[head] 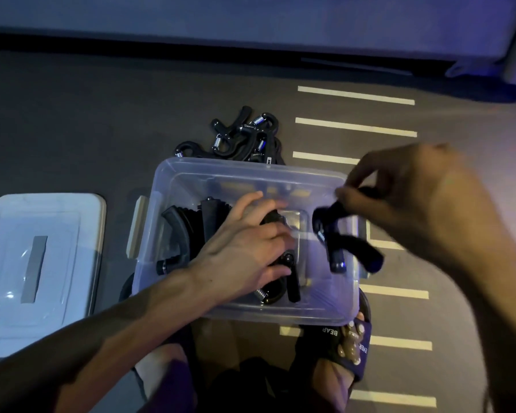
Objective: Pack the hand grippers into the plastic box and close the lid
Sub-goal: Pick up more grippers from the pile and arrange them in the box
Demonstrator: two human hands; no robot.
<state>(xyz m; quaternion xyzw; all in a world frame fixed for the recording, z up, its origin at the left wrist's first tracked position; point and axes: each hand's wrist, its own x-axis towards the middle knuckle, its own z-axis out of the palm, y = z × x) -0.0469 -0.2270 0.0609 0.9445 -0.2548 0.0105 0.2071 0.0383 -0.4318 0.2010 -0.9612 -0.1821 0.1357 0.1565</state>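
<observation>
Sandalled foot [344, 350] nearest the lens, tucked under the near wall of the plastic box [167, 186], likely bracing it on the floor [72, 114]. Only the head view to work from. Left hand [245, 248] down inside the box, fingers [276, 234] spread and pressing on a black hand gripper [291, 281] lying on the bottom, apparently bedding it flat to save room. More packed grippers [185, 231] lined up along the left side. Right hand [423, 201], blurred, hanging over the right rim, fingertips pinching the top of another gripper [337, 234] so its handles dangle toward the free corner. Loose pile of grippers [245, 135] on the floor just beyond the far wall, within easy reach. Lid [42, 263] lying flat, off to the left, clear of the loading. Judgement: packing midway, lid step not yet reached.
</observation>
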